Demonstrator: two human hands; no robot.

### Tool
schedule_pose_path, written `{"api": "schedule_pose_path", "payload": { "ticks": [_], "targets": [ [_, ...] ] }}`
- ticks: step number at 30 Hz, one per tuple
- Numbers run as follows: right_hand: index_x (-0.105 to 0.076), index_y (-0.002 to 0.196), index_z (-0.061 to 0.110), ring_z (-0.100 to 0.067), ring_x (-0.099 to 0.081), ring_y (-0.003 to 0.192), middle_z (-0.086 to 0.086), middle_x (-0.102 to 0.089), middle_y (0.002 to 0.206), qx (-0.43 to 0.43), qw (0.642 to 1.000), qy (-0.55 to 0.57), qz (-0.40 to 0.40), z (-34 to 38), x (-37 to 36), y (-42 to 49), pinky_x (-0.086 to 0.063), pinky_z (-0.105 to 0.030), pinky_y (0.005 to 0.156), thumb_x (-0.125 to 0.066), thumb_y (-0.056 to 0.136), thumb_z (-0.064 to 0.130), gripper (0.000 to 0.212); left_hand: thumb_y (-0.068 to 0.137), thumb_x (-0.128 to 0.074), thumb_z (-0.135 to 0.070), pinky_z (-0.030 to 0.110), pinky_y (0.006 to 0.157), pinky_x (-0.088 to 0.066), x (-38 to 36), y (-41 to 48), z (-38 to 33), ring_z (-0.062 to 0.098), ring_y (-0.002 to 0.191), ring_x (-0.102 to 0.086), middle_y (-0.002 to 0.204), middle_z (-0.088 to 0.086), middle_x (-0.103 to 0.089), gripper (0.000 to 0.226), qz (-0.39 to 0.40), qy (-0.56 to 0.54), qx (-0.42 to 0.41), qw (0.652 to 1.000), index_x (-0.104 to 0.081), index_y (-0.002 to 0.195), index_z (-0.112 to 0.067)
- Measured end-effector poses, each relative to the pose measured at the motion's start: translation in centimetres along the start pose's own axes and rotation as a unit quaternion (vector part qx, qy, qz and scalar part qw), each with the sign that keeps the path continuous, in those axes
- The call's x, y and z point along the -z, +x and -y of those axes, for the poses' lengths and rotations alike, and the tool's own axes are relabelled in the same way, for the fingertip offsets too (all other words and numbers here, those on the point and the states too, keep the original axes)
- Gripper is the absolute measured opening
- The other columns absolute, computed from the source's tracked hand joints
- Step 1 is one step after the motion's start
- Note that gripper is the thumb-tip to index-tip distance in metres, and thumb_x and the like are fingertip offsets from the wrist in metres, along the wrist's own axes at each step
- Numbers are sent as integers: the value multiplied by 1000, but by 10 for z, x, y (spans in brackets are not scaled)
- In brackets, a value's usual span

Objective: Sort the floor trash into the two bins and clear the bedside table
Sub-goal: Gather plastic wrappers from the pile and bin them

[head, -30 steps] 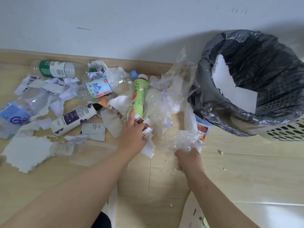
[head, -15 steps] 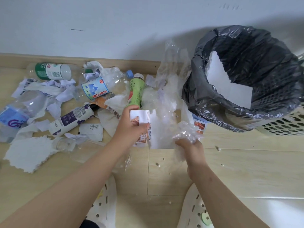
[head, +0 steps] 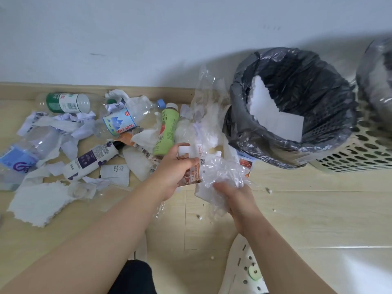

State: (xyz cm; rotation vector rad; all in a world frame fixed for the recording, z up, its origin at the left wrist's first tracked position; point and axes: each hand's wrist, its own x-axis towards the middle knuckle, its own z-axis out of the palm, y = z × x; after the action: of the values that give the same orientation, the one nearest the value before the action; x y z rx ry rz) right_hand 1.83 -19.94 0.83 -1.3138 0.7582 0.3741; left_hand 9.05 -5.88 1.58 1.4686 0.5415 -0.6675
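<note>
Floorboards [head: 297, 209] of pale wood-look plank carry everything. Biggest on them is the bin [head: 347, 153], a round cream basket pierced with oval holes and lined with a glossy, wrinkled black bag. A stiff white sheet [head: 273, 117] with one ragged edge leans inside it. Right of the bin, a second basket [head: 376, 85] with a greyer liner shows only its near side.

Left of the bin, against the skirting, spreads a heap [head: 63, 126] of torn white paper, soft tissue and crumpled clear film. Bottles lie on their sides in it. Nearest the bin is a matte green juice bottle [head: 166, 132] with a white cap, then a clear blue-capped bottle [head: 121, 124], then a white-and-purple bottle [head: 91, 162].

Just in front and left of the bin, the right hand [head: 237, 200] curls its fingers round a crackly wad of clear plastic film [head: 222, 172], held off the floor. On its far side from the bin, the left hand [head: 176, 172] pinches a glossy printed wrapper [head: 192, 166] between thumb and fingers.
</note>
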Motion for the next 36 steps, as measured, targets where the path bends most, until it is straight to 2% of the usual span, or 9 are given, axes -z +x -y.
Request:
{"api": "schedule_pose_path", "payload": {
  "ticks": [11,15,20,22,26,29,31,33,36],
  "targets": [
    [-67,77,12,-18,-59,63,-5,-63,71,136,991,-5,2,110,20,-64,-45,-23,54,-69,70,15,8,85,-63,-7,36,67,-55,-45,-63,-95,18,73,-62,91,2,-63,24,-5,-73,-115,991,-54,102,-22],
    [-61,75,13,-17,-60,64,-3,-63,70,162,983,-6,-80,160,48,-58,-50,-29,60,-66,83,9,10,83,-64,-9,53,73,-57,-87,-61,-132,30,81,-68,102,16,-64,25,-19,-71,-119,990,-48,102,-16],
    [-58,97,15,-17,-59,78,0,-62,83,172,967,-23,-185,190,82,-16,-46,-27,64,-65,83,15,15,88,-57,-11,24,46,-51,-130,-32,-152,11,63,-58,90,0,-54,37,-35,0,-142,989,-39,121,-15],
    [-57,87,18,-19,-57,80,2,-59,81,168,960,-75,-212,192,92,3,-44,-28,66,-63,83,17,7,88,-55,-11,23,45,-46,-140,-14,-147,11,69,-56,92,-3,-51,49,-52,78,-186,978,-32,131,-17],
    [-52,72,12,-28,-56,87,-10,-57,92,139,922,-269,-241,185,101,44,-46,-33,71,-58,80,33,23,88,-53,-16,34,71,-47,-147,14,-130,25,92,-54,120,4,-47,58,-45,338,-278,898,-24,137,-21],
    [-58,108,6,-34,-45,112,-14,-51,118,108,844,-471,-235,174,104,69,-41,-43,96,-50,84,33,37,91,-46,-14,34,68,-38,-153,27,-118,30,97,-56,127,7,-46,44,-44,477,-309,822,-28,132,-14],
    [-47,128,8,-34,-41,118,-14,-47,129,71,799,-566,-191,168,104,81,-37,-42,101,-44,89,24,43,94,-39,-12,34,63,-32,-158,36,-112,32,99,-55,127,10,-48,45,-78,591,-315,739,-23,135,-6],
    [-43,133,8,-32,-40,121,-14,-46,133,50,745,-645,-162,163,102,88,-33,-40,99,-40,90,18,44,93,-36,-8,32,61,-28,-161,44,-106,32,98,-56,124,13,-51,49,-89,676,-319,658,-18,138,-1],
    [-45,132,7,-30,-39,123,-14,-45,135,34,668,-730,-138,156,99,95,-32,-36,97,-38,90,13,44,94,-35,-12,38,81,-33,-164,55,-99,33,108,-52,124,14,-54,38,-56,737,-279,613,-28,131,-4]
  ]
}}
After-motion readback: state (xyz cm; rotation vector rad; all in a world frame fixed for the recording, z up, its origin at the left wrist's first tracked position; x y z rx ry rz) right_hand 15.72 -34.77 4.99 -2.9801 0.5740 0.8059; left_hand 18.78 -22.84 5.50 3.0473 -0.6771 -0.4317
